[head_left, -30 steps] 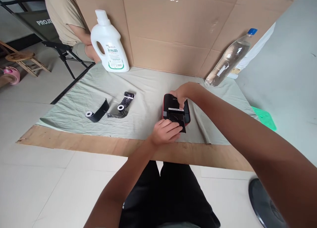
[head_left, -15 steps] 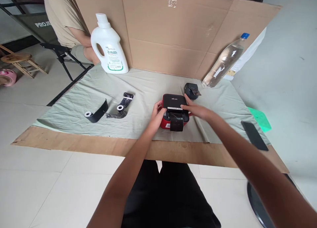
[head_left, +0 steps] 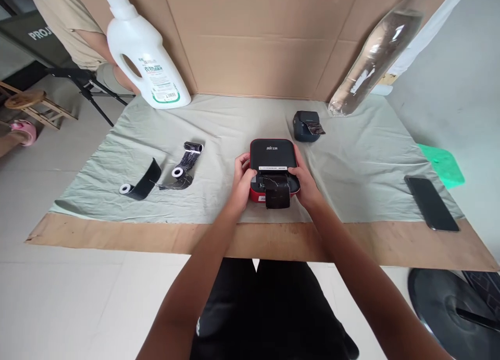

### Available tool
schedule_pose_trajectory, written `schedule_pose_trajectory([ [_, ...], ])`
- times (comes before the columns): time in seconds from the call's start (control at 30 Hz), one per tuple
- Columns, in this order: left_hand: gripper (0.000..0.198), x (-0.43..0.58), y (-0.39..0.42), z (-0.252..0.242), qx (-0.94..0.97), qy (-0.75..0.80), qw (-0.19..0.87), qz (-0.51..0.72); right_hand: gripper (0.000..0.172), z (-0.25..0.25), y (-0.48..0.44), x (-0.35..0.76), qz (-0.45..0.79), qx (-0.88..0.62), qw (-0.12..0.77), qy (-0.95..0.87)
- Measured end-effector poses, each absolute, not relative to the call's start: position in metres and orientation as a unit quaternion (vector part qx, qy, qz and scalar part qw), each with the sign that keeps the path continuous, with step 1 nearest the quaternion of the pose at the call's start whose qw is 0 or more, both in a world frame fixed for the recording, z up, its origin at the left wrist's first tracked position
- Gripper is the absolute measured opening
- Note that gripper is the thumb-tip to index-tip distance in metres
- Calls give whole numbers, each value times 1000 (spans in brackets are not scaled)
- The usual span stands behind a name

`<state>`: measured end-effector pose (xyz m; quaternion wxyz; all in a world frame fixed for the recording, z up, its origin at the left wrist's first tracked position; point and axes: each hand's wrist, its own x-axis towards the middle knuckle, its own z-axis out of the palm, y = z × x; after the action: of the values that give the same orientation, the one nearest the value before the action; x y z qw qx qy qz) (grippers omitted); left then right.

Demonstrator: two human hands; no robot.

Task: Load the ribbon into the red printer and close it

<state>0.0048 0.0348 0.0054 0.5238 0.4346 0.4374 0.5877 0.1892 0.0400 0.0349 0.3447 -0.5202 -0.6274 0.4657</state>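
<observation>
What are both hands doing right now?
Left hand: gripping the left side of the black-and-red printer.
Right hand: gripping its right side.

Black-topped red label printer lies flat on cloth.

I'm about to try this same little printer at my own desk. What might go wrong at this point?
The black strip hanging from the printer lies loose between both hands and might crease or snag. The left hand and right hand only grip its sides, so it might slide on the wrinkled cloth. The leaning clear bottle might roll down.
</observation>
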Motion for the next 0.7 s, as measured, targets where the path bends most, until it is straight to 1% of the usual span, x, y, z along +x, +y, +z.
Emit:
schedule_pose_trajectory([
  [0.1, 37, 6, 34, 2, 441, 442, 508, 594, 75, 31, 40, 188, 475, -516, 415, -579],
  [0.2, 38, 8, 32, -4, 440, 437, 491, 612, 72, 23, 36, 183, 483, -493, 459, -560],
  [0.37, 39, 7, 25, -7, 439, 433, 479, 624, 68, 10, 19, 175, 437, -485, 531, -541],
  [0.53, 38, 3, 24, 0, 432, 450, 488, 610, 72, 7, 14, 173, 387, -524, 520, -553],
  [0.7, 39, -4, 26, 2, 428, 449, 510, 596, 71, 8, 29, 185, 416, -524, 504, -546],
])
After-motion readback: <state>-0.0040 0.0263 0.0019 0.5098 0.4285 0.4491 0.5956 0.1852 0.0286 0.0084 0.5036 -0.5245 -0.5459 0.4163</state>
